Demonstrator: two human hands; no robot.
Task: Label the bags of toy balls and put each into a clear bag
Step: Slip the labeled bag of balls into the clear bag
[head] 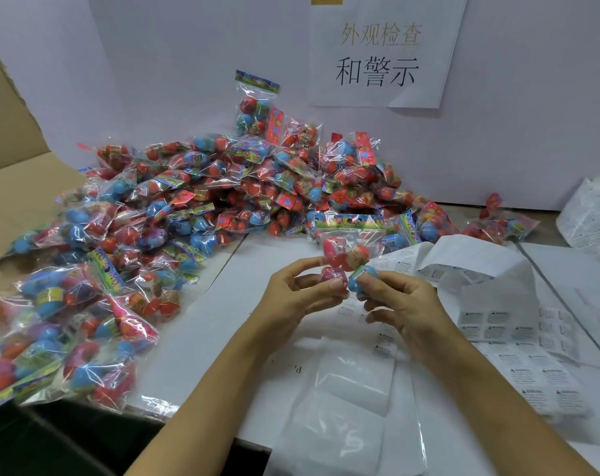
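Note:
One bag of toy balls, with red, pink and blue balls and a colourful header card, is held upright above the white table. My left hand pinches its lower left side at a pink ball. My right hand grips its lower right side at a blue ball. Flat clear bags lie on the table just below my hands. Sheets of small warning labels spread to the right.
A big heap of bagged toy balls covers the table's left and far side, spilling onto brown cardboard. A white wall with a printed paper sign stands behind. A label roll sits far right.

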